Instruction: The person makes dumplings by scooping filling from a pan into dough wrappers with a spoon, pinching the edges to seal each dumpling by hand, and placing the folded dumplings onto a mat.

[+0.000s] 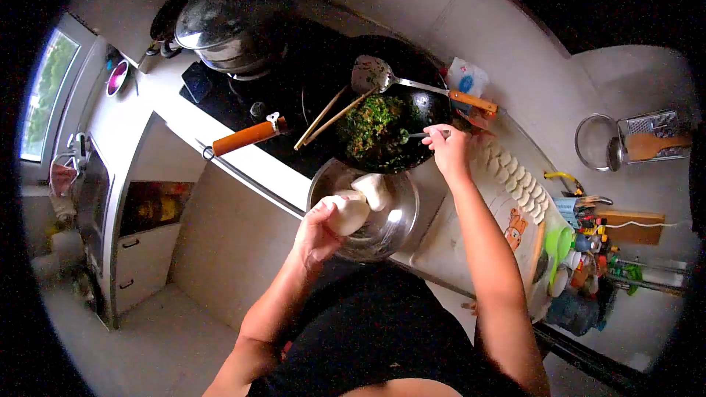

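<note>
My left hand (312, 234) is closed on the edge of a flat, round dough wrapper (348, 216), which it holds over a steel bowl (399, 229). Inside that bowl lies another white piece of dough (373, 191). My right hand (450, 148) grips the thin handle of a small spoon (418, 135), its head down in chopped green filling (373, 123). The filling sits in a dark wok (434, 99). Across the wok rest a metal spatula (372, 73) and a pair of wooden chopsticks (323, 119).
Rows of folded dumplings (515, 180) lie on a board (471, 231) to the right. The wok's wooden handle (246, 137) sticks out over the counter edge. A lidded steel pot (228, 26) stands at the back left. A green utensil (559, 246) and bottles crowd the far right.
</note>
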`<action>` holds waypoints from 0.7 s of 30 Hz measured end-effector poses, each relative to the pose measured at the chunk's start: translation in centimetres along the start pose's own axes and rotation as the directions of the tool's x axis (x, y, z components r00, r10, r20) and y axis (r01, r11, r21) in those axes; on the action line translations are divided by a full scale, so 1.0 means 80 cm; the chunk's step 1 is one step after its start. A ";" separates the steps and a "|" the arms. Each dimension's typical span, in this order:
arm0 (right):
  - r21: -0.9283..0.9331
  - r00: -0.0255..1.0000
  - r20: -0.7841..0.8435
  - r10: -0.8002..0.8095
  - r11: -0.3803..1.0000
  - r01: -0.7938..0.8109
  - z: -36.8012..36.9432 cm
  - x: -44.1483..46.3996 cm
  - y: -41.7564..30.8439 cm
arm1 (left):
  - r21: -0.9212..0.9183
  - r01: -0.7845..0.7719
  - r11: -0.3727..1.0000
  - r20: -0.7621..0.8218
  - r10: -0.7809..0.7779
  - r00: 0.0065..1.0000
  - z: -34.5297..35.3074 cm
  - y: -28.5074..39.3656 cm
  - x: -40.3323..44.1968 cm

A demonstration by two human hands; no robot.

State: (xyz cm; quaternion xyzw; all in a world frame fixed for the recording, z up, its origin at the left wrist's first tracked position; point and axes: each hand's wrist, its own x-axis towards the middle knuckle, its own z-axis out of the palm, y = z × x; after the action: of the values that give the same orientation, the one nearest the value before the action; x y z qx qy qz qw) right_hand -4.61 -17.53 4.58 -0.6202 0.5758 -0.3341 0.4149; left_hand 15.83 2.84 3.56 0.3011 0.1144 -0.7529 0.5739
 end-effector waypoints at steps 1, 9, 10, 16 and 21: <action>0.028 0.999 0.032 0.005 1.000 -0.006 -0.002 -0.007 -0.003 | -0.004 0.008 1.000 -0.004 -0.008 1.000 -0.001 0.001 -0.002; 0.182 0.982 0.080 0.171 0.966 -0.183 -0.001 -0.043 -0.009 | -0.268 0.060 0.962 0.024 -0.056 0.998 -0.009 -0.020 -0.010; 0.256 0.974 0.080 0.211 0.940 -0.225 -0.002 -0.046 -0.009 | -0.288 0.048 0.957 0.022 -0.044 0.999 -0.008 -0.023 -0.011; 0.383 0.942 0.085 0.325 0.862 -0.332 0.006 -0.051 -0.008 | -0.237 -0.024 0.971 -0.032 0.017 0.999 -0.005 -0.015 -0.007; 0.466 0.906 0.120 0.406 0.783 -0.413 -0.005 -0.055 -0.006 | 0.165 -0.124 0.979 -0.060 0.135 0.989 -0.009 -0.003 -0.001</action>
State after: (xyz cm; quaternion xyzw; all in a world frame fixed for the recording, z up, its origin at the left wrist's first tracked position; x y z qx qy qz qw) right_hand -5.31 -13.24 5.46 -0.3597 0.5924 -0.3644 0.6220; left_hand 15.87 3.39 3.00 0.3798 0.0539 -0.7095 0.5911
